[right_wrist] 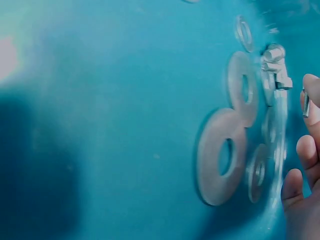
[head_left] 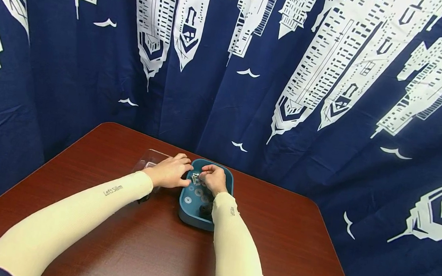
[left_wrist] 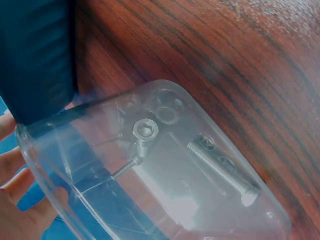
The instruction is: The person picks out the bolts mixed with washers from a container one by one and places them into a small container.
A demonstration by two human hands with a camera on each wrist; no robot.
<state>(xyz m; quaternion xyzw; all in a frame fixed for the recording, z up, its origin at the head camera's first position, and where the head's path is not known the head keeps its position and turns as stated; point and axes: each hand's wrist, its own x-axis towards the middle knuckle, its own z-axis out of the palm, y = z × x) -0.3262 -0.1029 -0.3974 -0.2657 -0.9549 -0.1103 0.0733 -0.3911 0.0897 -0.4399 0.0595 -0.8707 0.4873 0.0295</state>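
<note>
A blue bin (head_left: pixel 195 222) holds flat washers (right_wrist: pixel 209 165) and a small cluster of bolts (right_wrist: pixel 273 65). Inside it, my right hand (head_left: pixel 214 181) pinches a small screw (right_wrist: pixel 306 106) between thumb and fingertip, just above the other hardware. My left hand (head_left: pixel 169 171) spreads its fingers at the bin's left rim, thumb apart, with nothing visible in its grasp. Under the left wrist is a clear plastic container (left_wrist: pixel 187 200). It contains a socket-head bolt (left_wrist: pixel 142 150), a long bolt (left_wrist: pixel 220 169) and a smaller screw (left_wrist: pixel 126 168).
Both containers stand near the far edge of a reddish-brown wooden table (head_left: pixel 276 229). A dark blue curtain (head_left: pixel 215 111) with white buildings printed on it hangs right behind that edge. The clear container sits directly left of the bin.
</note>
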